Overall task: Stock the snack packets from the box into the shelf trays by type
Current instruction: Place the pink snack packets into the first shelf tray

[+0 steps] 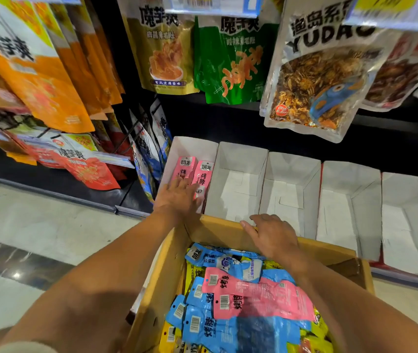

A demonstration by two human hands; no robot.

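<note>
- The left hand [177,197] is lying flat on the pink packets [204,174] in the leftmost tray [192,149]. Its fingers are straight and close together, and it is covering the lower part of the packets.
- Two of these pink packets are sitting side by side in that tray, with their tops pointing toward its back wall and the print facing up.
- The right hand [271,235] is gripping the far rim of the cardboard box [159,276]. The fingers are curling over the edge and the thumb is stretching along it.
- The cardboard box is standing just in front of the shelf, and its far wall is hiding the near ends of the second and third tray.
- Four other trays [350,200] are standing in a row to the right of the leftmost tray, wall against wall, and are showing their white bottoms.
- Inside the box, blue packets [228,327], loose pink packets [253,294] and yellow packets [320,327] are lying mixed in a heap, and the right forearm is crossing over them.
- Above the trays, a gold bag [164,52], a green bag [233,62] and a clear bag [317,80] are hanging. The clear bag is reaching down close to the back of the trays.
- On the left, orange bags [37,80] are hanging, and blue-white bags [157,128] are crowding just beside the leftmost tray.
- The pale floor [37,225] is showing beside the left arm.
</note>
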